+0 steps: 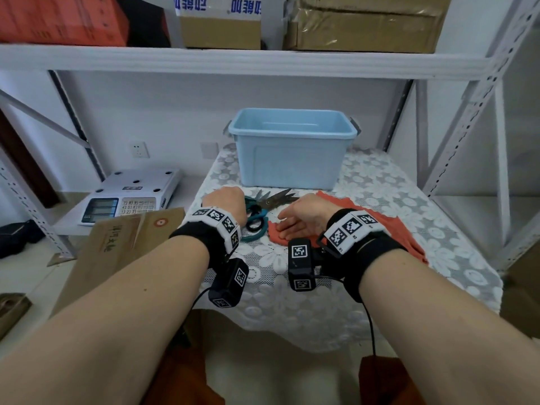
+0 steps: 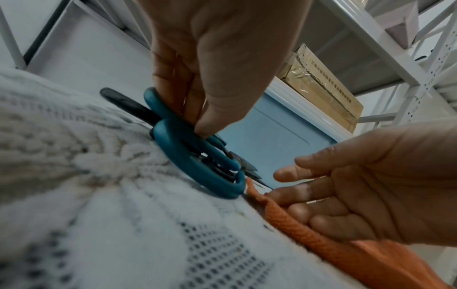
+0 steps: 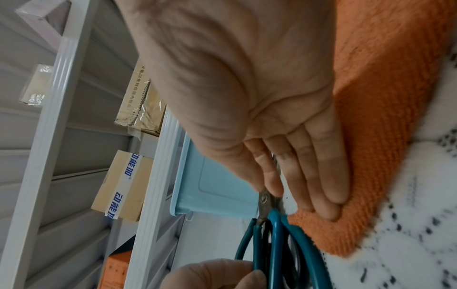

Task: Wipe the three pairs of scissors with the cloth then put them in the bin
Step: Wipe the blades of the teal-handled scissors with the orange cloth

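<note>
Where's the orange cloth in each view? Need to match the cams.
Head: orange cloth centre-right, on the lace tablecloth under the right hand.
Left wrist: lower right, a folded edge under that hand's fingers.
Right wrist: upper right down to centre.
Shared landmark: the blue bin.

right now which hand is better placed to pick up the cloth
Right. The right hand already rests flat on the orange cloth, while the left hand pinches the teal scissor handles.
</note>
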